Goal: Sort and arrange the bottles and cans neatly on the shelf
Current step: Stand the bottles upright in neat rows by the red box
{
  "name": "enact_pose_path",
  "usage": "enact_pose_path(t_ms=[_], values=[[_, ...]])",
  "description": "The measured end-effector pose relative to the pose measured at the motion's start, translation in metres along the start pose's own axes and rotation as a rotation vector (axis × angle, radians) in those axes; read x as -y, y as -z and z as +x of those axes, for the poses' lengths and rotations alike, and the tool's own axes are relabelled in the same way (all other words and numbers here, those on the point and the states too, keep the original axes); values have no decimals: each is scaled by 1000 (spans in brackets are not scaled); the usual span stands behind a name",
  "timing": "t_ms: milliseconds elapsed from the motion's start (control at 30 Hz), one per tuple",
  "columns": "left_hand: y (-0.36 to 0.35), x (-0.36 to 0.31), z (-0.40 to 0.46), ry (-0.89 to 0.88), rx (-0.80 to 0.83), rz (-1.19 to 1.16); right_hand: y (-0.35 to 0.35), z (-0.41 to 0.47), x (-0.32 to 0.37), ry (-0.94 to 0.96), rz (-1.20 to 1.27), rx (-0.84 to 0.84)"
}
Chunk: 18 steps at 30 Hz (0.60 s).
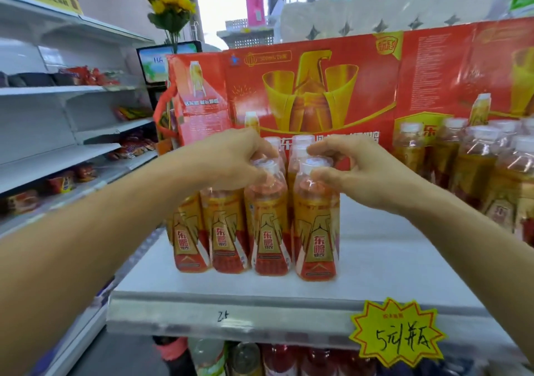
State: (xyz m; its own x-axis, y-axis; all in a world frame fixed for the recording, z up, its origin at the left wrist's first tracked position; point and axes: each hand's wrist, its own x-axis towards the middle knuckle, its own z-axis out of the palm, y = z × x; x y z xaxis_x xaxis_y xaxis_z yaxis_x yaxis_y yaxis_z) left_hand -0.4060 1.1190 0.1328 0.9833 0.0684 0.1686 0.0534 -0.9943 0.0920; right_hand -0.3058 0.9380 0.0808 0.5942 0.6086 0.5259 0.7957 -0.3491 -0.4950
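Fingers (pixel 260 156) of the left hand (pixel 231 159) curl round the caps of the front bottles (pixel 270 219), while the right hand (pixel 355 173) pinches the cap beside it, likely to square the cluster, which stands on the white shelf (pixel 390 260) just in front of the red carton (pixel 318 86). More bottles (pixel 476 167) stand right of the cluster, cut off at the edge. Motion blur hides the cluster's rear row, and drinks below the shelf are barely readable.
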Motion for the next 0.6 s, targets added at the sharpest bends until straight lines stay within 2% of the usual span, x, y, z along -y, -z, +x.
enact_pose_path(t_ms=[333, 500, 600], values=[[-3, 10, 0, -20, 27, -10, -18, -3, 1, 9, -2, -79], [-9, 11, 3, -23, 25, 38, -28, -21, -6, -13, 28, 20], [-8, 10, 6, -19, 45, 63, -34, -23, -9, 40, -40, -21]])
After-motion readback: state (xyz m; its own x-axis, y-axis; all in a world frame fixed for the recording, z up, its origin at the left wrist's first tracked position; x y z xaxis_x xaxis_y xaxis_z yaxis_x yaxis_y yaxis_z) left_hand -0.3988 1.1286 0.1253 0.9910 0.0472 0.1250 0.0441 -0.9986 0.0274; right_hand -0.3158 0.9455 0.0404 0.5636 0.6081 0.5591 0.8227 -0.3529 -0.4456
